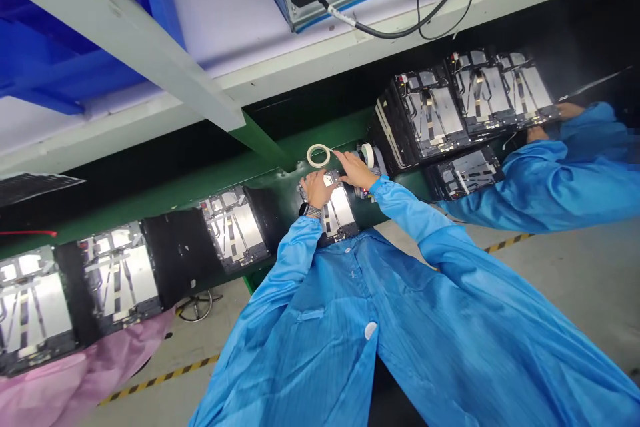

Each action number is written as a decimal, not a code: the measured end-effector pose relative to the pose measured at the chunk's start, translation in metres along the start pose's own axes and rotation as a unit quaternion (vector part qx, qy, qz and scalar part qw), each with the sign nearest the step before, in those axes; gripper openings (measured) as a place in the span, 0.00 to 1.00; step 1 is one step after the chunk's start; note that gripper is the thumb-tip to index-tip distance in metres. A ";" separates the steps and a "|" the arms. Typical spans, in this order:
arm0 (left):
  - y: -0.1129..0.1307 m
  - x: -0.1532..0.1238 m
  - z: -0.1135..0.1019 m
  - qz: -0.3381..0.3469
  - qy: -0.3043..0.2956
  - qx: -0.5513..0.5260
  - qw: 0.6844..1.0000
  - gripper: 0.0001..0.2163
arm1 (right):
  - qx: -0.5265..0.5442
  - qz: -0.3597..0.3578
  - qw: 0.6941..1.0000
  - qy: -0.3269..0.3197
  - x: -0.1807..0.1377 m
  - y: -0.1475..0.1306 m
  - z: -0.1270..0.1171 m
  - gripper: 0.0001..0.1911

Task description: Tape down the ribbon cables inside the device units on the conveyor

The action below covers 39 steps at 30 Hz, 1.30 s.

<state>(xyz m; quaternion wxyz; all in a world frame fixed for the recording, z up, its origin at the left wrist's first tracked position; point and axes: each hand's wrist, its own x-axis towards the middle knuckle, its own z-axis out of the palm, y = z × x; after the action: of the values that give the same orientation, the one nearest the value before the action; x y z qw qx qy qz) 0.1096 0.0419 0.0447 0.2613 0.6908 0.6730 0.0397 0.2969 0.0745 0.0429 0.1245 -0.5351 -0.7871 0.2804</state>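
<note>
Leaning over a dark green table point(250, 180), with metal-backed tablet units point(233, 227) lined along it and a co-worker's blue sleeve point(545, 190) off to the right, the person reaches both forearms forward. The left hand point(316, 188) lies on a tablet unit point(340, 210), its fingers pressed together. The right hand point(354, 170) sits just beside it, fingers stretched out, their tips near a white tape roll point(319, 155), with a second tape roll point(367, 155) just behind.
</note>
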 end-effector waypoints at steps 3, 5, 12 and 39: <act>0.000 0.002 -0.003 -0.011 -0.003 -0.001 1.000 0.24 | -0.009 -0.014 1.000 -0.012 0.006 0.007 0.000 0.54; 0.000 0.004 -0.004 -0.017 -0.008 -0.004 1.000 0.23 | -0.021 -0.025 0.999 -0.017 0.011 0.009 0.001 0.54; -0.003 0.010 -0.005 -0.020 -0.013 0.001 1.000 0.22 | -0.053 -0.057 0.996 -0.033 0.015 0.007 0.001 0.56; -0.010 0.038 -0.006 -0.087 -0.071 0.005 0.994 0.26 | -0.008 -0.045 0.998 -0.045 0.011 0.010 0.009 0.51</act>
<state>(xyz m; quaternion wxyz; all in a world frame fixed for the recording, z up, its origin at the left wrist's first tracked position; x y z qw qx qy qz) 0.1019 0.0792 0.0346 0.3074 0.6316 0.7109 -0.0354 0.2957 0.0839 0.0285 0.0970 -0.4871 -0.8174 0.2919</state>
